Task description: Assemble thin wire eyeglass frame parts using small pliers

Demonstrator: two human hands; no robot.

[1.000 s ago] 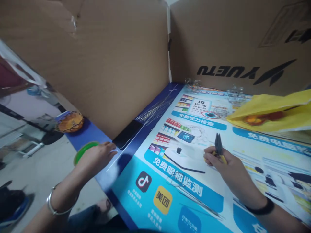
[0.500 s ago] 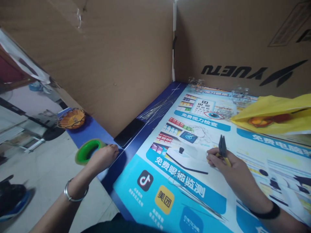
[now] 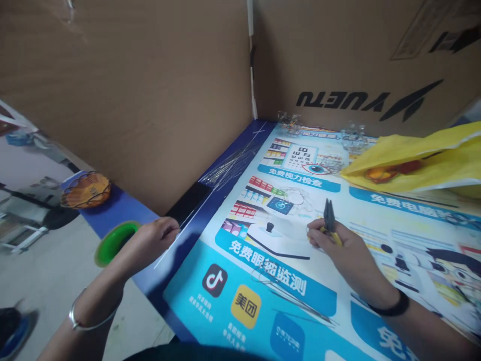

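My right hand (image 3: 340,248) is wrapped around needle-nose pliers (image 3: 329,215) with yellow handles, their dark jaws pointing up and away from me. It is above the printed poster (image 3: 210,245). At the left, my left hand (image 3: 160,235) is closed, thumb against fingers, beside a flat black rectangular object (image 3: 188,203). What the fingers hold, if anything, I cannot make out; a thin pale line runs close by. Farther back, a bundle of thin metal wires (image 3: 231,168) lies on the blue border. Several loose wires (image 3: 293,296) rest on the poster nearer to me.
Cardboard walls (image 3: 150,100) rise at the left and back. A green tape roll (image 3: 112,240) and an orange basket (image 3: 88,190) sit along the left edge. A yellow bag (image 3: 443,155) lies open at the right. Tangled clear or wire pieces (image 3: 353,135) are at the back.
The view has shifted, so most things appear farther left. My left hand now overlaps the near end of the black object more. My right hand still grips the pliers.
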